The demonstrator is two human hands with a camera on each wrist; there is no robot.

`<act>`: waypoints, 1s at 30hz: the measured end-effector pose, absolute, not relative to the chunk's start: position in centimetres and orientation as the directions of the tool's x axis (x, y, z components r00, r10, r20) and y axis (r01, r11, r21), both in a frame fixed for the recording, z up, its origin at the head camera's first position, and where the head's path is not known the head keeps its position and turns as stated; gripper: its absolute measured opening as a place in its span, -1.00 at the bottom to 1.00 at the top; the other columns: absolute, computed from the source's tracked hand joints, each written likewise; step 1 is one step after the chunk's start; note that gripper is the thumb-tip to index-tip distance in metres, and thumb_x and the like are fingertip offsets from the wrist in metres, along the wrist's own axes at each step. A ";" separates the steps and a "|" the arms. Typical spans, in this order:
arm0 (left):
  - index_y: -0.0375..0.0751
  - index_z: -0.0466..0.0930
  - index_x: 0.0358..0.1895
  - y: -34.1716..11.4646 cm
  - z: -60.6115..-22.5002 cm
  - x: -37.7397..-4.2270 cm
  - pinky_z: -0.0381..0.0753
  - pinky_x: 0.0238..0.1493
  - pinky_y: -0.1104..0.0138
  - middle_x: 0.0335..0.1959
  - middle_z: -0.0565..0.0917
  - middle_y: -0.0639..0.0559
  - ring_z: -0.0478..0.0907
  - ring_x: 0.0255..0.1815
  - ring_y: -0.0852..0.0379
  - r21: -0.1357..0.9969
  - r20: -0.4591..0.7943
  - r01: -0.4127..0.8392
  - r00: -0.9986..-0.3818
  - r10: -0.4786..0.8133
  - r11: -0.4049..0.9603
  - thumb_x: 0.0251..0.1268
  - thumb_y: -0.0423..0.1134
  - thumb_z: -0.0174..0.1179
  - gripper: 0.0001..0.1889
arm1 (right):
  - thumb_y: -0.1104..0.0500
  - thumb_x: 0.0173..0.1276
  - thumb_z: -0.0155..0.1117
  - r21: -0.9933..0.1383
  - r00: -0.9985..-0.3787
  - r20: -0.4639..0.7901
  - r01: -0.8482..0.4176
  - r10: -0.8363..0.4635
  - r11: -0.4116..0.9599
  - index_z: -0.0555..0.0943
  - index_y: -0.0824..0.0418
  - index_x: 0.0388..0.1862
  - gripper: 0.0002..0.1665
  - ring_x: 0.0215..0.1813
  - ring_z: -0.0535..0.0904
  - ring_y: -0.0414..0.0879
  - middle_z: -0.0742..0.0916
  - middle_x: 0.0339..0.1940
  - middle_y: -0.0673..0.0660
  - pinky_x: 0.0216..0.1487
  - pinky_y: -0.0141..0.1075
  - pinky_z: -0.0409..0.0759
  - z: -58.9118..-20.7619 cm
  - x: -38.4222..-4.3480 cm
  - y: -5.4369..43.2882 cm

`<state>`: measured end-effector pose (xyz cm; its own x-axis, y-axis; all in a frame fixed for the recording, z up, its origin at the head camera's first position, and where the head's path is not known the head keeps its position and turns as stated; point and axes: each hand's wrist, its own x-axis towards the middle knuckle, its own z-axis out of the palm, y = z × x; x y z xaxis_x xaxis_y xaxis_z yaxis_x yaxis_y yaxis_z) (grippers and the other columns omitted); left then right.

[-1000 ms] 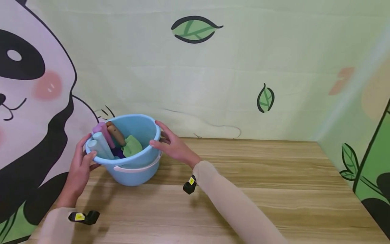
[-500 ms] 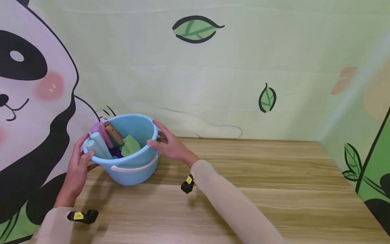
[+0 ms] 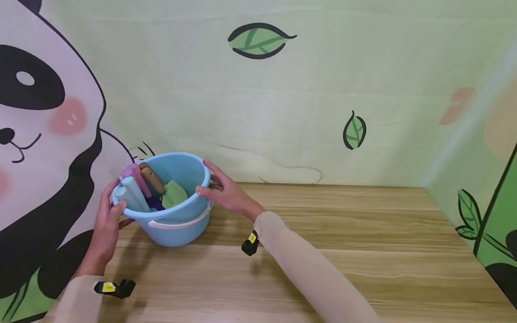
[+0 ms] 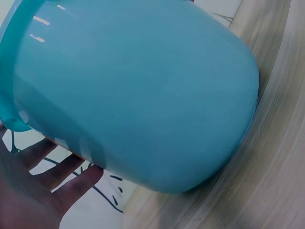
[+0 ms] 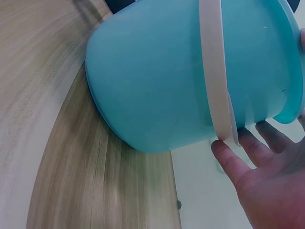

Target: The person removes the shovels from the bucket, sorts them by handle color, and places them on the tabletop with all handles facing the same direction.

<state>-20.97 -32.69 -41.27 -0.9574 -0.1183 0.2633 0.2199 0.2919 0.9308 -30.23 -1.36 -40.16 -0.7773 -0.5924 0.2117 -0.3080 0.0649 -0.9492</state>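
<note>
the blue bucket [image 3: 173, 235] stands upright near the left end of the worktop [image 3: 323, 260], close to the wall, its base appearing to meet the surface. it holds two pale blue cylinders [image 3: 135, 193], a purple piece [image 3: 137, 177], a brown piece [image 3: 152, 179] and a crumpled-looking green piece [image 3: 175, 195]; most of its right side is bare inside. the pale handle [image 3: 181, 224] hangs down across the front.

the left hand [image 3: 106, 220] grips the rim at the left, thumb over the edge, its other fingers spread along the outer wall. the right hand [image 3: 226, 193] grips the far right rim with thumb and forefinger, the remaining fingers spread against the side, one tip by the handle's end.

little has just changed: the hold is unbroken and the contents lie alike, which i judge to be steadying or small placing, not carrying. against the panda print [image 3: 24, 188] on the wall, the bucket sits slightly further left than a second ago, and roughly where it was half a second ago.
</note>
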 end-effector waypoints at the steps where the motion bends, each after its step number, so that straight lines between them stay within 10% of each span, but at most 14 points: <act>1: 0.27 -0.10 0.67 -32.6 -41.3 -20.9 0.58 -0.11 0.54 0.59 0.07 -0.13 0.21 0.36 0.03 0.933 0.263 0.221 -0.957 -0.121 0.283 0.65 0.00 -0.18 -0.38 | -0.24 0.41 0.32 -0.950 -0.778 0.207 -0.304 -0.593 0.068 0.01 -0.38 0.68 0.00 0.51 0.38 0.02 0.29 0.64 0.07 0.21 -0.17 0.63 -40.1 -30.2 -1.3; 17: 0.25 -0.18 0.68 -31.5 -41.1 -20.8 0.59 -0.09 0.53 0.65 -0.01 -0.17 0.12 0.51 -0.14 0.943 0.252 0.221 -0.963 -0.100 0.249 0.65 0.01 -0.14 -0.33 | -0.11 0.46 0.31 -0.962 -0.779 0.187 -0.270 -0.598 0.051 0.04 -0.35 0.68 -0.05 0.48 0.43 0.04 0.31 0.62 0.23 0.26 -0.13 0.61 -39.9 -30.6 -0.3; 30: 0.24 -0.29 0.69 -30.5 -40.6 -18.2 0.45 0.30 -0.06 0.67 -0.04 -0.17 0.04 0.59 -0.34 0.926 0.253 0.217 -0.964 -0.081 0.310 0.64 -0.03 -0.08 -0.26 | -0.08 0.46 0.34 -0.963 -0.760 0.145 -0.256 -0.634 0.087 0.05 -0.34 0.68 -0.04 0.52 0.39 0.08 0.31 0.62 0.19 0.31 -0.07 0.58 -39.2 -30.0 0.2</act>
